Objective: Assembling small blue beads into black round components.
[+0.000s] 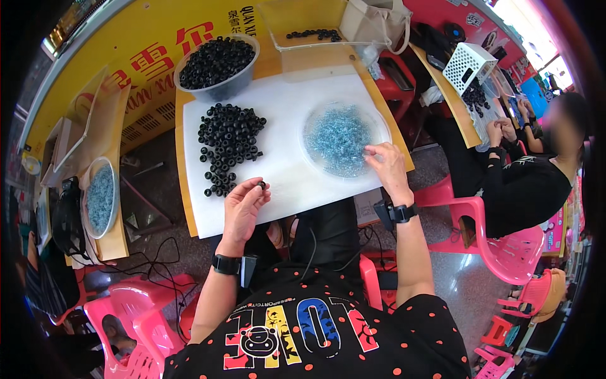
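Note:
My left hand [243, 205] pinches one small round black plastic part [261, 185] between thumb and fingertips, just above the white sheet [284, 177]. A loose pile of the same black parts [230, 136] lies beyond that hand. My right hand [389, 165] reaches over the near right rim of a shallow clear dish [307, 142]. Tiny pale blue translucent pieces [341, 136] fill the dish. The thumb and index finger of that hand are pressed together at the pieces; whether something small sits between them is too fine to see.
A translucent tub [237, 88] heaped with black parts stands at the far left of the table. Behind the sheet is a clear bin [303, 47] with some black parts in it. Another person [524, 170] works at a table on the right. Pink chairs [136, 316] stand around.

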Motion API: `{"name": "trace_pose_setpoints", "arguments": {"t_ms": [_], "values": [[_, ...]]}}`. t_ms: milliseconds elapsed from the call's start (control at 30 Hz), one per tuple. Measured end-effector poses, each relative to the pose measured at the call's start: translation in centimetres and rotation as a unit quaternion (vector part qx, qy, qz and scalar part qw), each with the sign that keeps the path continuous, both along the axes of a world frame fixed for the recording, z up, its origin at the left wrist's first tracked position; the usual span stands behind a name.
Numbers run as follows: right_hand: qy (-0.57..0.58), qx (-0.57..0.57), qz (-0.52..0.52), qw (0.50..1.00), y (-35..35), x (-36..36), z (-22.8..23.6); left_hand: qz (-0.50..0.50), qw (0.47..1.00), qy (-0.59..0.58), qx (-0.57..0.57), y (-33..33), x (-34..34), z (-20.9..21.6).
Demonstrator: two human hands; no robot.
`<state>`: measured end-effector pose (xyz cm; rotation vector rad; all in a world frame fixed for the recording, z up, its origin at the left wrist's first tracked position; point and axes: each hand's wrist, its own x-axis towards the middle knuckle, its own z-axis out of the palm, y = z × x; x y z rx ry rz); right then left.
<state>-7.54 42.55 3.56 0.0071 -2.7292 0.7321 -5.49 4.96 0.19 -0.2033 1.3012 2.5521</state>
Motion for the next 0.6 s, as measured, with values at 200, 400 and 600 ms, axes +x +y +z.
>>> {"name": "trace_pose_setpoints", "arguments": {"t_ms": [200, 400, 600], "values": [[-0.014, 0.026, 0.001, 1.0, 0.4, -0.1, -0.3, -0.005, 1.0, -0.003, 0.01, 0.0, 0.0, 0.1], [0.015, 0.033, -0.033, 0.999, 1.4, 0.4, 0.3, -0.011, 1.0, 0.0, 0.015, -0.1, 0.1, 0.3], [-0.061, -0.073, -0.106, 0.99, 1.0, 1.2, 2.3, -0.014, 1.0, 0.004, 0.017, -0.1, 0.0, 0.1]]}}
